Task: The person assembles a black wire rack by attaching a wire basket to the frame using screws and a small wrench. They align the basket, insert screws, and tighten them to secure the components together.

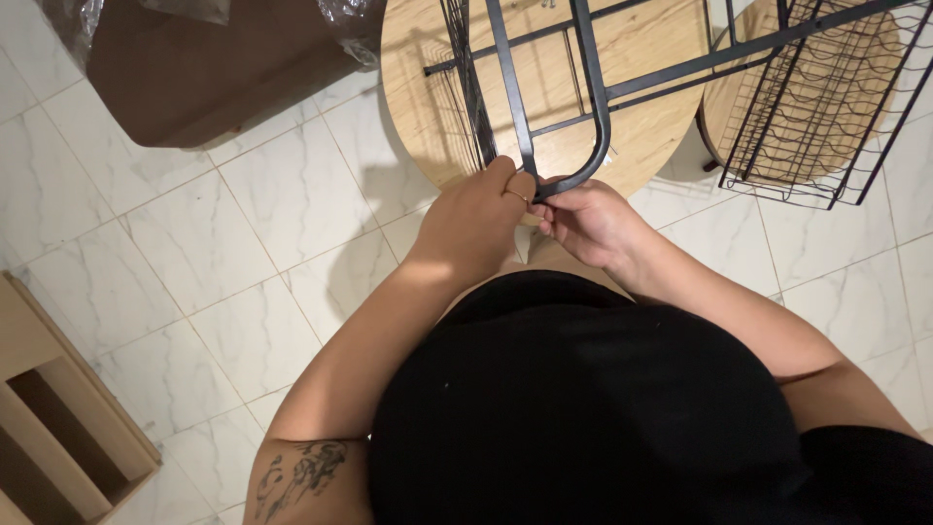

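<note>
Both hands met at black metal frame [583,117], its curved end over round wooden worktop [641,146]. Left hand [476,224] fingers wrapped bar; right hand [593,224] pinched bend. Grip best kept firm, frame steady.

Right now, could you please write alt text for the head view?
Both hands, left hand and right hand, grip the curved end of a black metal frame over a round wooden board, on a white tiled floor.
</note>
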